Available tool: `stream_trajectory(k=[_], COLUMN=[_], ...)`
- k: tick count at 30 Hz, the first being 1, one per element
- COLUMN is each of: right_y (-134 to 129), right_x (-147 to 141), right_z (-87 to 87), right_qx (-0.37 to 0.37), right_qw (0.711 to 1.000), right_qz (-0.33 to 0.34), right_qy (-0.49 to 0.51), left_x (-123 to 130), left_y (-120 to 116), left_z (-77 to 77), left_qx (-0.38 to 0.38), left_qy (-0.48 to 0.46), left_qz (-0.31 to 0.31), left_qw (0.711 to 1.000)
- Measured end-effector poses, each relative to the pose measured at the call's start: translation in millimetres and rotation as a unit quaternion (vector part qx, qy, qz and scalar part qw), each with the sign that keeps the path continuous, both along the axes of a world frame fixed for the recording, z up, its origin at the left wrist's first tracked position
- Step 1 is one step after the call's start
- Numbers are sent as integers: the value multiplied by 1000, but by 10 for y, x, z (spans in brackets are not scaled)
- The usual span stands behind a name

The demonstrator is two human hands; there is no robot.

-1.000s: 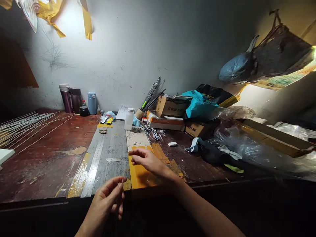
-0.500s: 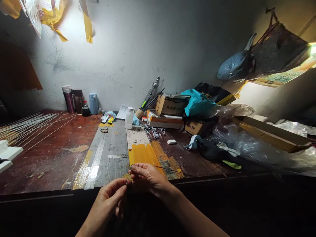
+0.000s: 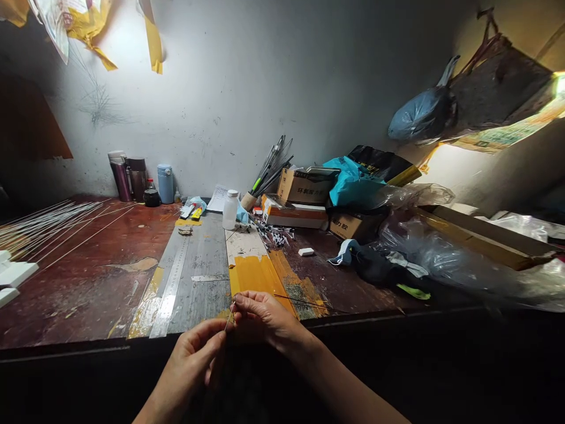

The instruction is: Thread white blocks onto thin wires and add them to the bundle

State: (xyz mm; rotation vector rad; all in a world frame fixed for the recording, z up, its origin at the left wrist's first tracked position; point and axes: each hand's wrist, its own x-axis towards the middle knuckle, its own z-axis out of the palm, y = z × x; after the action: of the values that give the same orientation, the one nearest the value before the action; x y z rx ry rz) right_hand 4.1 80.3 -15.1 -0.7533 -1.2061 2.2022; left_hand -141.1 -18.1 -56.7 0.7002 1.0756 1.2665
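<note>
Spreading across almost the whole view, your worn red-brown workbench [image 3: 79,282] carries everything else. At two o'clock from your hands lies a heap of clear plastic wrap [image 3: 445,265] with cardboard boxes [image 3: 304,188] behind it, and at ten o'clock a sheaf of thin white rods [image 3: 44,221] fans out near the bench's far-left edge. Straight ahead at twelve o'clock, a grey metal plate [image 3: 203,271] holds a long steel ruler [image 3: 170,288] beside a patch of yellow tape [image 3: 253,274], with a white bottle [image 3: 230,209] farther back. Your left hand [image 3: 194,359] and right hand [image 3: 260,318] meet at the bench's near edge, fingertips almost touching. Both are pinched closed on a fine thin wire [image 3: 229,318], a short pale length rising between them at twelve o'clock.
</note>
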Motion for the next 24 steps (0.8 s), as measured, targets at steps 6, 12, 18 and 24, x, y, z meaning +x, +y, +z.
stream_trajectory(k=[6,12,18,24], right_y=[13,5,14,35], right_x=[-2,-2,10,14], right_z=[-11,2,-7,-35], right_qx=[-2,5,18,14], right_qw=[1000,1000,1000,1000], right_qz=[9,14,18,22], right_qy=[2,-11,-10,-2], left_x=[-11,-13,-13,-21], left_y=[-2,-6,5,3], left_z=[-24,-21,-20,-77], left_qx=[11,8,8,10], left_qy=[20,24,8,19], left_qz=[-3,2,-3,1], left_qw=[1000,1000,1000,1000])
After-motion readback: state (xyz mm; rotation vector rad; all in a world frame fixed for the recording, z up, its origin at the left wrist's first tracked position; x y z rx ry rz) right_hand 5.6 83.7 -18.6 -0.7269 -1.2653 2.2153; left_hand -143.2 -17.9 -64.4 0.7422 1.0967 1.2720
